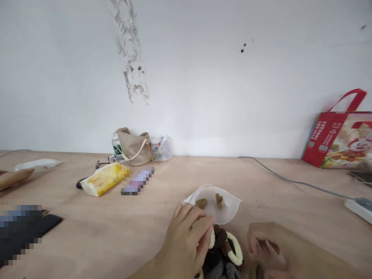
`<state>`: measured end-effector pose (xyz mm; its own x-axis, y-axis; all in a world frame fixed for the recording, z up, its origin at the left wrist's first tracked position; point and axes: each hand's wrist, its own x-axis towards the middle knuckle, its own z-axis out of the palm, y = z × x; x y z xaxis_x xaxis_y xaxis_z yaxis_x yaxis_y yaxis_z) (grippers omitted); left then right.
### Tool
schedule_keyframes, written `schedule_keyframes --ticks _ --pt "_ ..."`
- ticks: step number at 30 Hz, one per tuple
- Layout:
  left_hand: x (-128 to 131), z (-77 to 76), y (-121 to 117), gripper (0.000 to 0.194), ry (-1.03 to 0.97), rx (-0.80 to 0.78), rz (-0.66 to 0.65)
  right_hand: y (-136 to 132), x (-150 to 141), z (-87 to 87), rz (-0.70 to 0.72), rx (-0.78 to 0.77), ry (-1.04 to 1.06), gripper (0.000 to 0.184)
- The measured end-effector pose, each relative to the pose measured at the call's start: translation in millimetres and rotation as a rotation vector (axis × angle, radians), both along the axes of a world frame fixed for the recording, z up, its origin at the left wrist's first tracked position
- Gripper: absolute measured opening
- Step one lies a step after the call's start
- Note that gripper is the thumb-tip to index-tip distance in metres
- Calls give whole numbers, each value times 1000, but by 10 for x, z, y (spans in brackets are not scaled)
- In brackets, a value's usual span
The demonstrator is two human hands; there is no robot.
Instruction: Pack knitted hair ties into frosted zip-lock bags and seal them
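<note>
My left hand [188, 232] is closed at the near left edge of a white translucent plastic bag [228, 213], its fingers bent over that edge. Inside the bag show two small olive-brown fuzzy hair ties [219, 200]. Just below the left fingertips lies a pile of fuzzy hair ties [235, 248] in cream, dark brown, black and grey, partly hidden by this hand. To the right of the pile is my right hand [269, 248], slightly blurred, with its fingers curled. Beneath them an olive hair tie [257, 270] shows in part and appears to be in their grip.
A yellow tissue pack [106, 180] and a phone [138, 181] lie left of centre. Behind them stand a beige handbag [135, 145] and a clear plastic bag [164, 148]. A red shopping bag [328, 135] and a grey cable [290, 180] are at right. At far left rests another person's hand [14, 179].
</note>
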<state>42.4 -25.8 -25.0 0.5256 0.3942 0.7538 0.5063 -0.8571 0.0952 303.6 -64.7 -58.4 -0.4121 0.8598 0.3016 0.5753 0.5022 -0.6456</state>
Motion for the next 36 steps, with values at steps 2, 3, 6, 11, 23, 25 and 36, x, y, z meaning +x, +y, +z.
schedule_keyframes --ticks 2,3,6,11,23,25,36 --pt "8 -31 9 22 -21 9 -50 4 23 -31 -30 77 16 15" --pt "14 -52 16 21 -18 16 -80 10 16 -48 -57 103 24 18" --pt "32 -102 31 18 30 44 -171 37 -43 -97 -107 126 30 25" --pt "15 -61 -2 18 87 -11 -131 40 -67 -119 -88 95 -7 22" --pt "-80 58 18 20 42 -227 120 420 -353 284 -233 209 192 4" --pt "-62 49 4 19 70 -251 125 441 -407 232 -203 225 219 7" --pt "7 -82 -20 17 197 -387 173 220 -567 57 98 266 6 29"
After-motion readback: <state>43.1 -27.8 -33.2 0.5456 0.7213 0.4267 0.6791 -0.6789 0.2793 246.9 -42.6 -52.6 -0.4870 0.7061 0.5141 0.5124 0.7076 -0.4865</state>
